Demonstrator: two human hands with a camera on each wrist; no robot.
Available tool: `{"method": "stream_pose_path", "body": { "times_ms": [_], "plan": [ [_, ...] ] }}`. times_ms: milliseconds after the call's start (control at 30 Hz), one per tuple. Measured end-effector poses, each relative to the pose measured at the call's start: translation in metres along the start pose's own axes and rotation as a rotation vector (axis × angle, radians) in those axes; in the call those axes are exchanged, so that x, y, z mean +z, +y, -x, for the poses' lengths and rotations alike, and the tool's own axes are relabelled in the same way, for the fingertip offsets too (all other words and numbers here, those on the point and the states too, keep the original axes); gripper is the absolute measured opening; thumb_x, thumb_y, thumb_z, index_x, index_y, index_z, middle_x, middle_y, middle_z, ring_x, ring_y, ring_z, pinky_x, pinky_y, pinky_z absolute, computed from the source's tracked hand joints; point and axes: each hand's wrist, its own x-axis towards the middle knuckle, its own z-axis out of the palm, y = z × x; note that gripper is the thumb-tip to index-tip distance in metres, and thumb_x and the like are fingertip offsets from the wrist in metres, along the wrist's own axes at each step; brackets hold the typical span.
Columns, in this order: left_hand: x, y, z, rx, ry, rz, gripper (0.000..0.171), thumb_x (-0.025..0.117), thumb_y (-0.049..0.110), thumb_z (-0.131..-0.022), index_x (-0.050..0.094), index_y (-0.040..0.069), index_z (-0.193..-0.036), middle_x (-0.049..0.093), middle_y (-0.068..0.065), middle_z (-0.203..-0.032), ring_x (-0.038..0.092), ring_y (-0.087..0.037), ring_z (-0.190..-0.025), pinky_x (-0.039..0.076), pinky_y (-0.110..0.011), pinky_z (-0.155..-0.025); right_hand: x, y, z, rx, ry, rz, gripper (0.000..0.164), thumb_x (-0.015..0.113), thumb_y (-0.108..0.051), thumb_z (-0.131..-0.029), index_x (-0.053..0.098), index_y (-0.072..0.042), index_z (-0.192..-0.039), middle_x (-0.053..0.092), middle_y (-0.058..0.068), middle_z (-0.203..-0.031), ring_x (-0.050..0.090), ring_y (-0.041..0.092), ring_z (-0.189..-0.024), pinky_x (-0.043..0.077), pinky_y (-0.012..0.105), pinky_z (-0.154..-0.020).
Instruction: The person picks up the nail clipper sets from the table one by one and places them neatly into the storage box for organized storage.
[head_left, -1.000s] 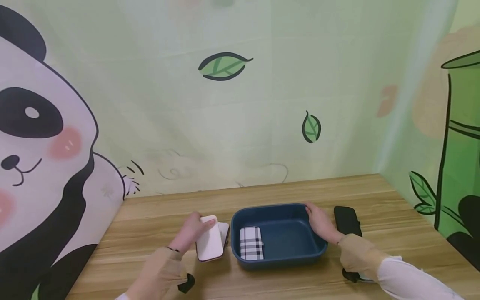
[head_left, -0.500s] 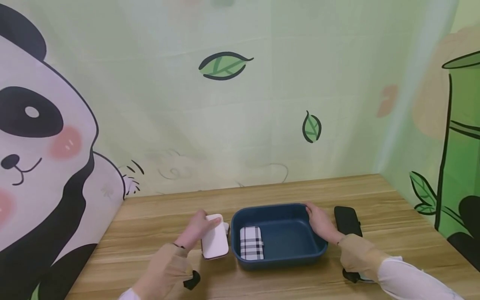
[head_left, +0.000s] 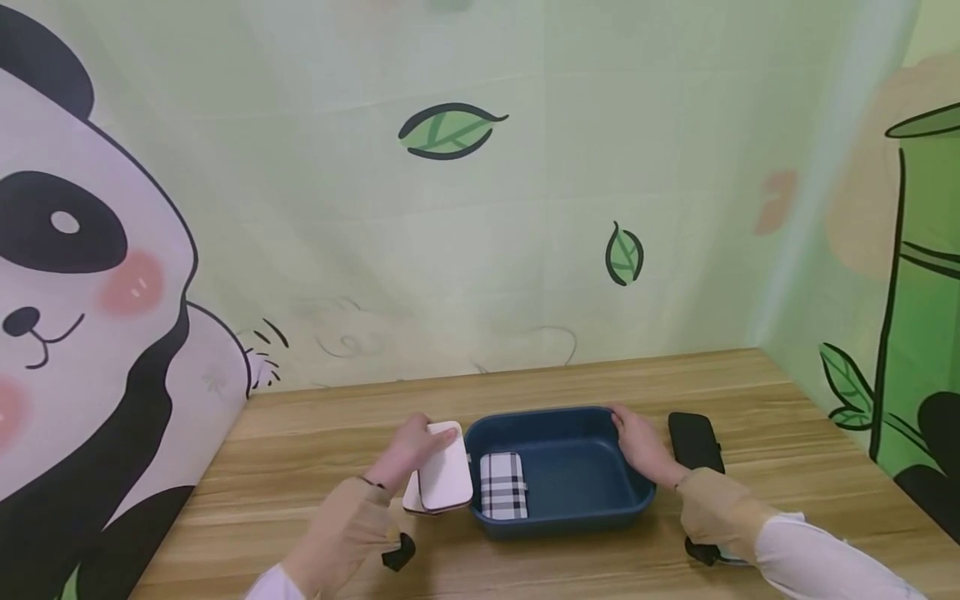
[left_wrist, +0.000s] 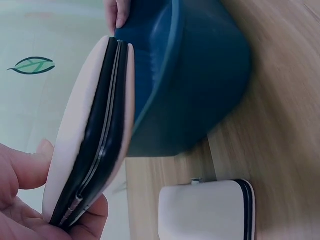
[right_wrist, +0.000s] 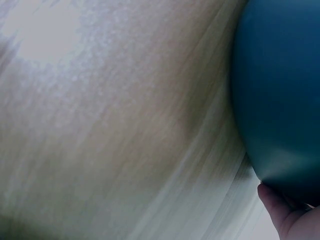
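My left hand [head_left: 416, 446] pinches a white wallet [head_left: 447, 477], thumb on one face and fingers behind. In the left wrist view the wallet [left_wrist: 87, 135] shows black sides and a metal frame along its edge. It hangs beside the left wall of a blue plastic bin [head_left: 555, 527], overlapping the rim in the head view. A second white wallet [left_wrist: 205, 210] lies on the table below, mostly covered in the head view. My right hand [head_left: 641, 446] grips the bin's far right corner, its thumb against the outer wall. Inside the bin, at the left, lies a black-and-white plaid wallet [head_left: 503, 486].
A black wallet [head_left: 694, 442] lies on the wooden table [head_left: 337, 417] right of the bin, partly behind my right wrist. A dark object [head_left: 701, 552] shows under the right forearm, another [head_left: 398, 552] beside the left wrist. A printed cloth wall [head_left: 510, 292] stands behind.
My left hand has moved right with the white wallet, up to the bin's left rim. The second white wallet now shows to its left. The right hand and bin stay put.
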Motion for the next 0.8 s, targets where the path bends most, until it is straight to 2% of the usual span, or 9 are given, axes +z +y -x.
{"method": "stream_pose_path", "body": {
  "times_ms": [133, 333, 567, 800],
  "plan": [
    [0.003, 0.003, 0.0, 0.005, -0.015, 0.041, 0.04, 0.062, 0.017, -0.086, 0.044, -0.014, -0.102, 0.051, -0.017, -0.086, 0.051, -0.026, -0.074, 0.047, -0.033, -0.06, 0.0, 0.0, 0.0, -0.001, -0.004, 0.004, 0.027, 0.039, 0.006, -0.093, 0.047, 0.016, -0.117, 0.051, 0.033, -0.111, 0.053, 0.041, -0.099, 0.045, 0.046, -0.079],
    [0.007, 0.007, 0.0, 0.05, -0.035, 0.078, 0.034, 0.062, 0.016, -0.086, 0.044, -0.011, -0.094, 0.049, -0.015, -0.082, 0.05, -0.025, -0.072, 0.045, -0.032, -0.06, 0.0, 0.001, 0.0, 0.003, -0.012, 0.001, 0.028, 0.039, 0.006, -0.093, 0.046, 0.016, -0.118, 0.051, 0.033, -0.111, 0.053, 0.041, -0.098, 0.045, 0.046, -0.079],
    [0.011, 0.012, -0.003, 0.068, -0.039, 0.057, 0.037, 0.062, 0.016, -0.086, 0.044, -0.014, -0.099, 0.05, -0.015, -0.084, 0.049, -0.026, -0.075, 0.045, -0.033, -0.063, -0.001, -0.001, 0.001, 0.015, -0.027, -0.007, 0.029, 0.038, 0.005, -0.093, 0.045, 0.016, -0.119, 0.05, 0.033, -0.113, 0.052, 0.041, -0.1, 0.044, 0.046, -0.079],
    [0.014, 0.018, -0.006, 0.065, -0.058, 0.095, 0.034, 0.061, 0.015, -0.086, 0.045, -0.013, -0.098, 0.05, -0.016, -0.083, 0.05, -0.025, -0.074, 0.046, -0.033, -0.063, -0.002, -0.002, 0.002, 0.031, -0.044, -0.015, 0.029, 0.037, 0.005, -0.094, 0.044, 0.016, -0.12, 0.049, 0.034, -0.115, 0.051, 0.041, -0.101, 0.045, 0.045, -0.079]
  ]
}}
